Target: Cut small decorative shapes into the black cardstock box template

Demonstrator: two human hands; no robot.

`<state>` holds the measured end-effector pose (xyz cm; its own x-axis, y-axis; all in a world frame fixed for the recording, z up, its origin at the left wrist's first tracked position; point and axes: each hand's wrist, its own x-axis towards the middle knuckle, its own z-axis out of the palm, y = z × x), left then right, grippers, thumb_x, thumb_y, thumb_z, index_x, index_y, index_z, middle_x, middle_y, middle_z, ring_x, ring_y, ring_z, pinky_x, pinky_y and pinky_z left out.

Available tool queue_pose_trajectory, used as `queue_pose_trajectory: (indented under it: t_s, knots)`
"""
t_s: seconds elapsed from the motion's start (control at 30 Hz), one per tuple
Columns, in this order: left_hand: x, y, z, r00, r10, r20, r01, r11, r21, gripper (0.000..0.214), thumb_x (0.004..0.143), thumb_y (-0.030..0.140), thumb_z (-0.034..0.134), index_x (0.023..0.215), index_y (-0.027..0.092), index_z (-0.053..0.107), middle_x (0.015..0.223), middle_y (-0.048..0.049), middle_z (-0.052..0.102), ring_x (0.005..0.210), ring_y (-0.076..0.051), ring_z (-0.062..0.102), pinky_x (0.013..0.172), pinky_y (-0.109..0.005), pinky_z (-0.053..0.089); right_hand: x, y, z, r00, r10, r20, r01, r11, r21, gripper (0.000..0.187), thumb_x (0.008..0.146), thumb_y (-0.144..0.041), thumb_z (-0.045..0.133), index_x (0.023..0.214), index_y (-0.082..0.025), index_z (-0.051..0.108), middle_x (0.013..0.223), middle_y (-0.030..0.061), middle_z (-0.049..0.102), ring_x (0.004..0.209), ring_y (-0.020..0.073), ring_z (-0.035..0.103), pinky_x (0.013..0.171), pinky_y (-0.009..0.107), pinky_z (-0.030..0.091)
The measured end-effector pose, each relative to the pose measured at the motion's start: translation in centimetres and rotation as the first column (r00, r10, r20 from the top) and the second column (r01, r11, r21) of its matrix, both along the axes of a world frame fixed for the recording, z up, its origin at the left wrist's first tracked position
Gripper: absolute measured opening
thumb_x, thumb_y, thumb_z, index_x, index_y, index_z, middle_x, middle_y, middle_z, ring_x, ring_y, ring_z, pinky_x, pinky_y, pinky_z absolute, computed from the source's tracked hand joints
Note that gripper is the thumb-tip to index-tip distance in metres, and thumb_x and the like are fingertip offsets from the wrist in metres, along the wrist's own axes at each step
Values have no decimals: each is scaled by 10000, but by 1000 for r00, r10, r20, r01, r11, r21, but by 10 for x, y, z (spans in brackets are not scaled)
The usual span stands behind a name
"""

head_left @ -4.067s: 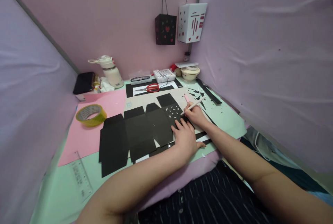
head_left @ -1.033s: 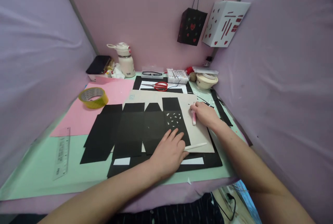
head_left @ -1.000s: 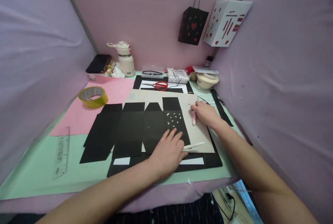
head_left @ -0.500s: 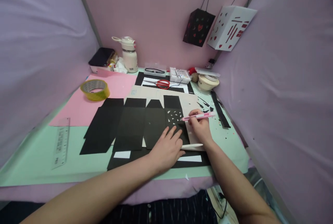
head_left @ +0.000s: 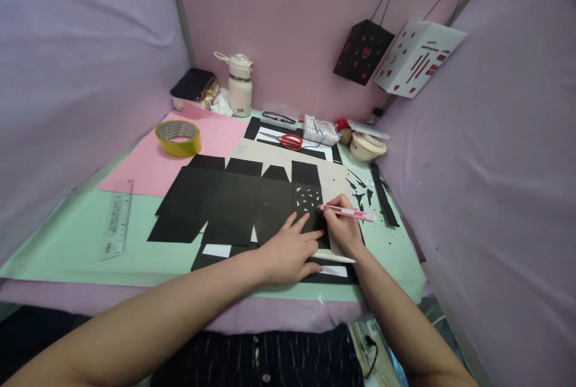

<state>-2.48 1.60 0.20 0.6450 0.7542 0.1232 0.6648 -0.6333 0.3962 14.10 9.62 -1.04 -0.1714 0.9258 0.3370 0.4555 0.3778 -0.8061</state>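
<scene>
A black paper cutout (head_left: pixel 234 201), an unfolded box shape, lies on a beige board (head_left: pixel 335 180). Its right panel has several small triangular holes (head_left: pixel 309 197). My left hand (head_left: pixel 290 249) lies flat on that panel, fingers spread. My right hand (head_left: pixel 342 228) is closed on a pink craft knife (head_left: pixel 348 213), its tip touching the black paper below the holes. A white pen-like tool (head_left: pixel 333 258) lies on the paper between my hands.
A yellow tape roll (head_left: pixel 178 138) sits on pink paper (head_left: pixel 148 168). A clear ruler (head_left: pixel 117 225) lies at left. Red scissors (head_left: pixel 290 141), a marker set (head_left: pixel 320 129), a bowl (head_left: pixel 368 147) and a flask (head_left: pixel 239 86) stand at the back. Black scraps (head_left: pixel 362 192) lie right. Two paper lanterns (head_left: pixel 396 57) hang above.
My right hand put down the white tool, picked up the pink craft knife from the beige board, and brought its tip to the black paper. My left hand stayed flat.
</scene>
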Motion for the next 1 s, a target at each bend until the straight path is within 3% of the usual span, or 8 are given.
queue_pose_trajectory:
  t_s: [0.3, 1.0]
  knots:
    - [-6, 2, -6, 998, -60, 6, 60, 998, 19, 369, 860, 494, 538, 979, 169, 665, 1422, -68, 438, 1388, -422, 148, 1092, -611, 125, -6, -5, 1, 998, -26, 54, 27, 1000, -1, 132, 768, -209, 521, 656, -213, 453, 624, -47, 491, 588, 132, 454, 567, 270, 357]
    - [-5, -1, -6, 999, -43, -21, 44, 996, 80, 334, 842, 467, 574, 977, 179, 674, 1354, -73, 502, 1367, -414, 223, 1084, -594, 162, -6, -7, -1, 990, 1, 139, -5, 999, 35, 137, 791, -241, 520, 672, -211, 457, 625, -33, 511, 592, 141, 468, 572, 267, 356]
